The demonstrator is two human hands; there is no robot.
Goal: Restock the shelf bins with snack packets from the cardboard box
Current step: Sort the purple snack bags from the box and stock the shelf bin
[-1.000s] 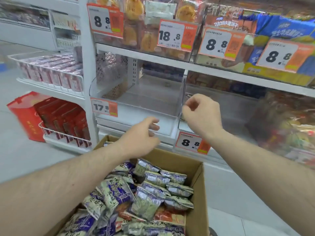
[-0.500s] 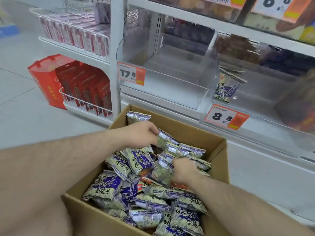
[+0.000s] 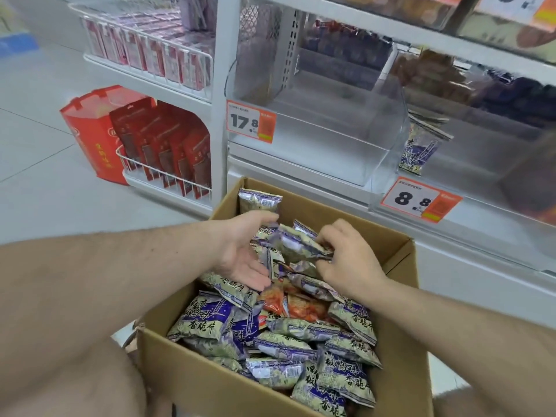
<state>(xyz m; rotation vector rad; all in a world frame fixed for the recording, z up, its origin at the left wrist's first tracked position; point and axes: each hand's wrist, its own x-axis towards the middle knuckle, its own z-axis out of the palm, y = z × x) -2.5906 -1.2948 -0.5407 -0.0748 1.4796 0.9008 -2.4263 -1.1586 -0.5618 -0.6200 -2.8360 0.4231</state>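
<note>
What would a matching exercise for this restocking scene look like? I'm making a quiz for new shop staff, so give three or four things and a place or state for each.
Column one:
1. lifted packet
2. lone packet
3. clear bin
4. red box

Column two:
A. on the floor beside the end of the shelf
B. holds no packets, tagged 17.8
C. between both hands over the cardboard box, pinched by the right hand
D. leaning inside the bin tagged 8.8

Pairs: 1-C, 2-D, 3-B, 4-A
</note>
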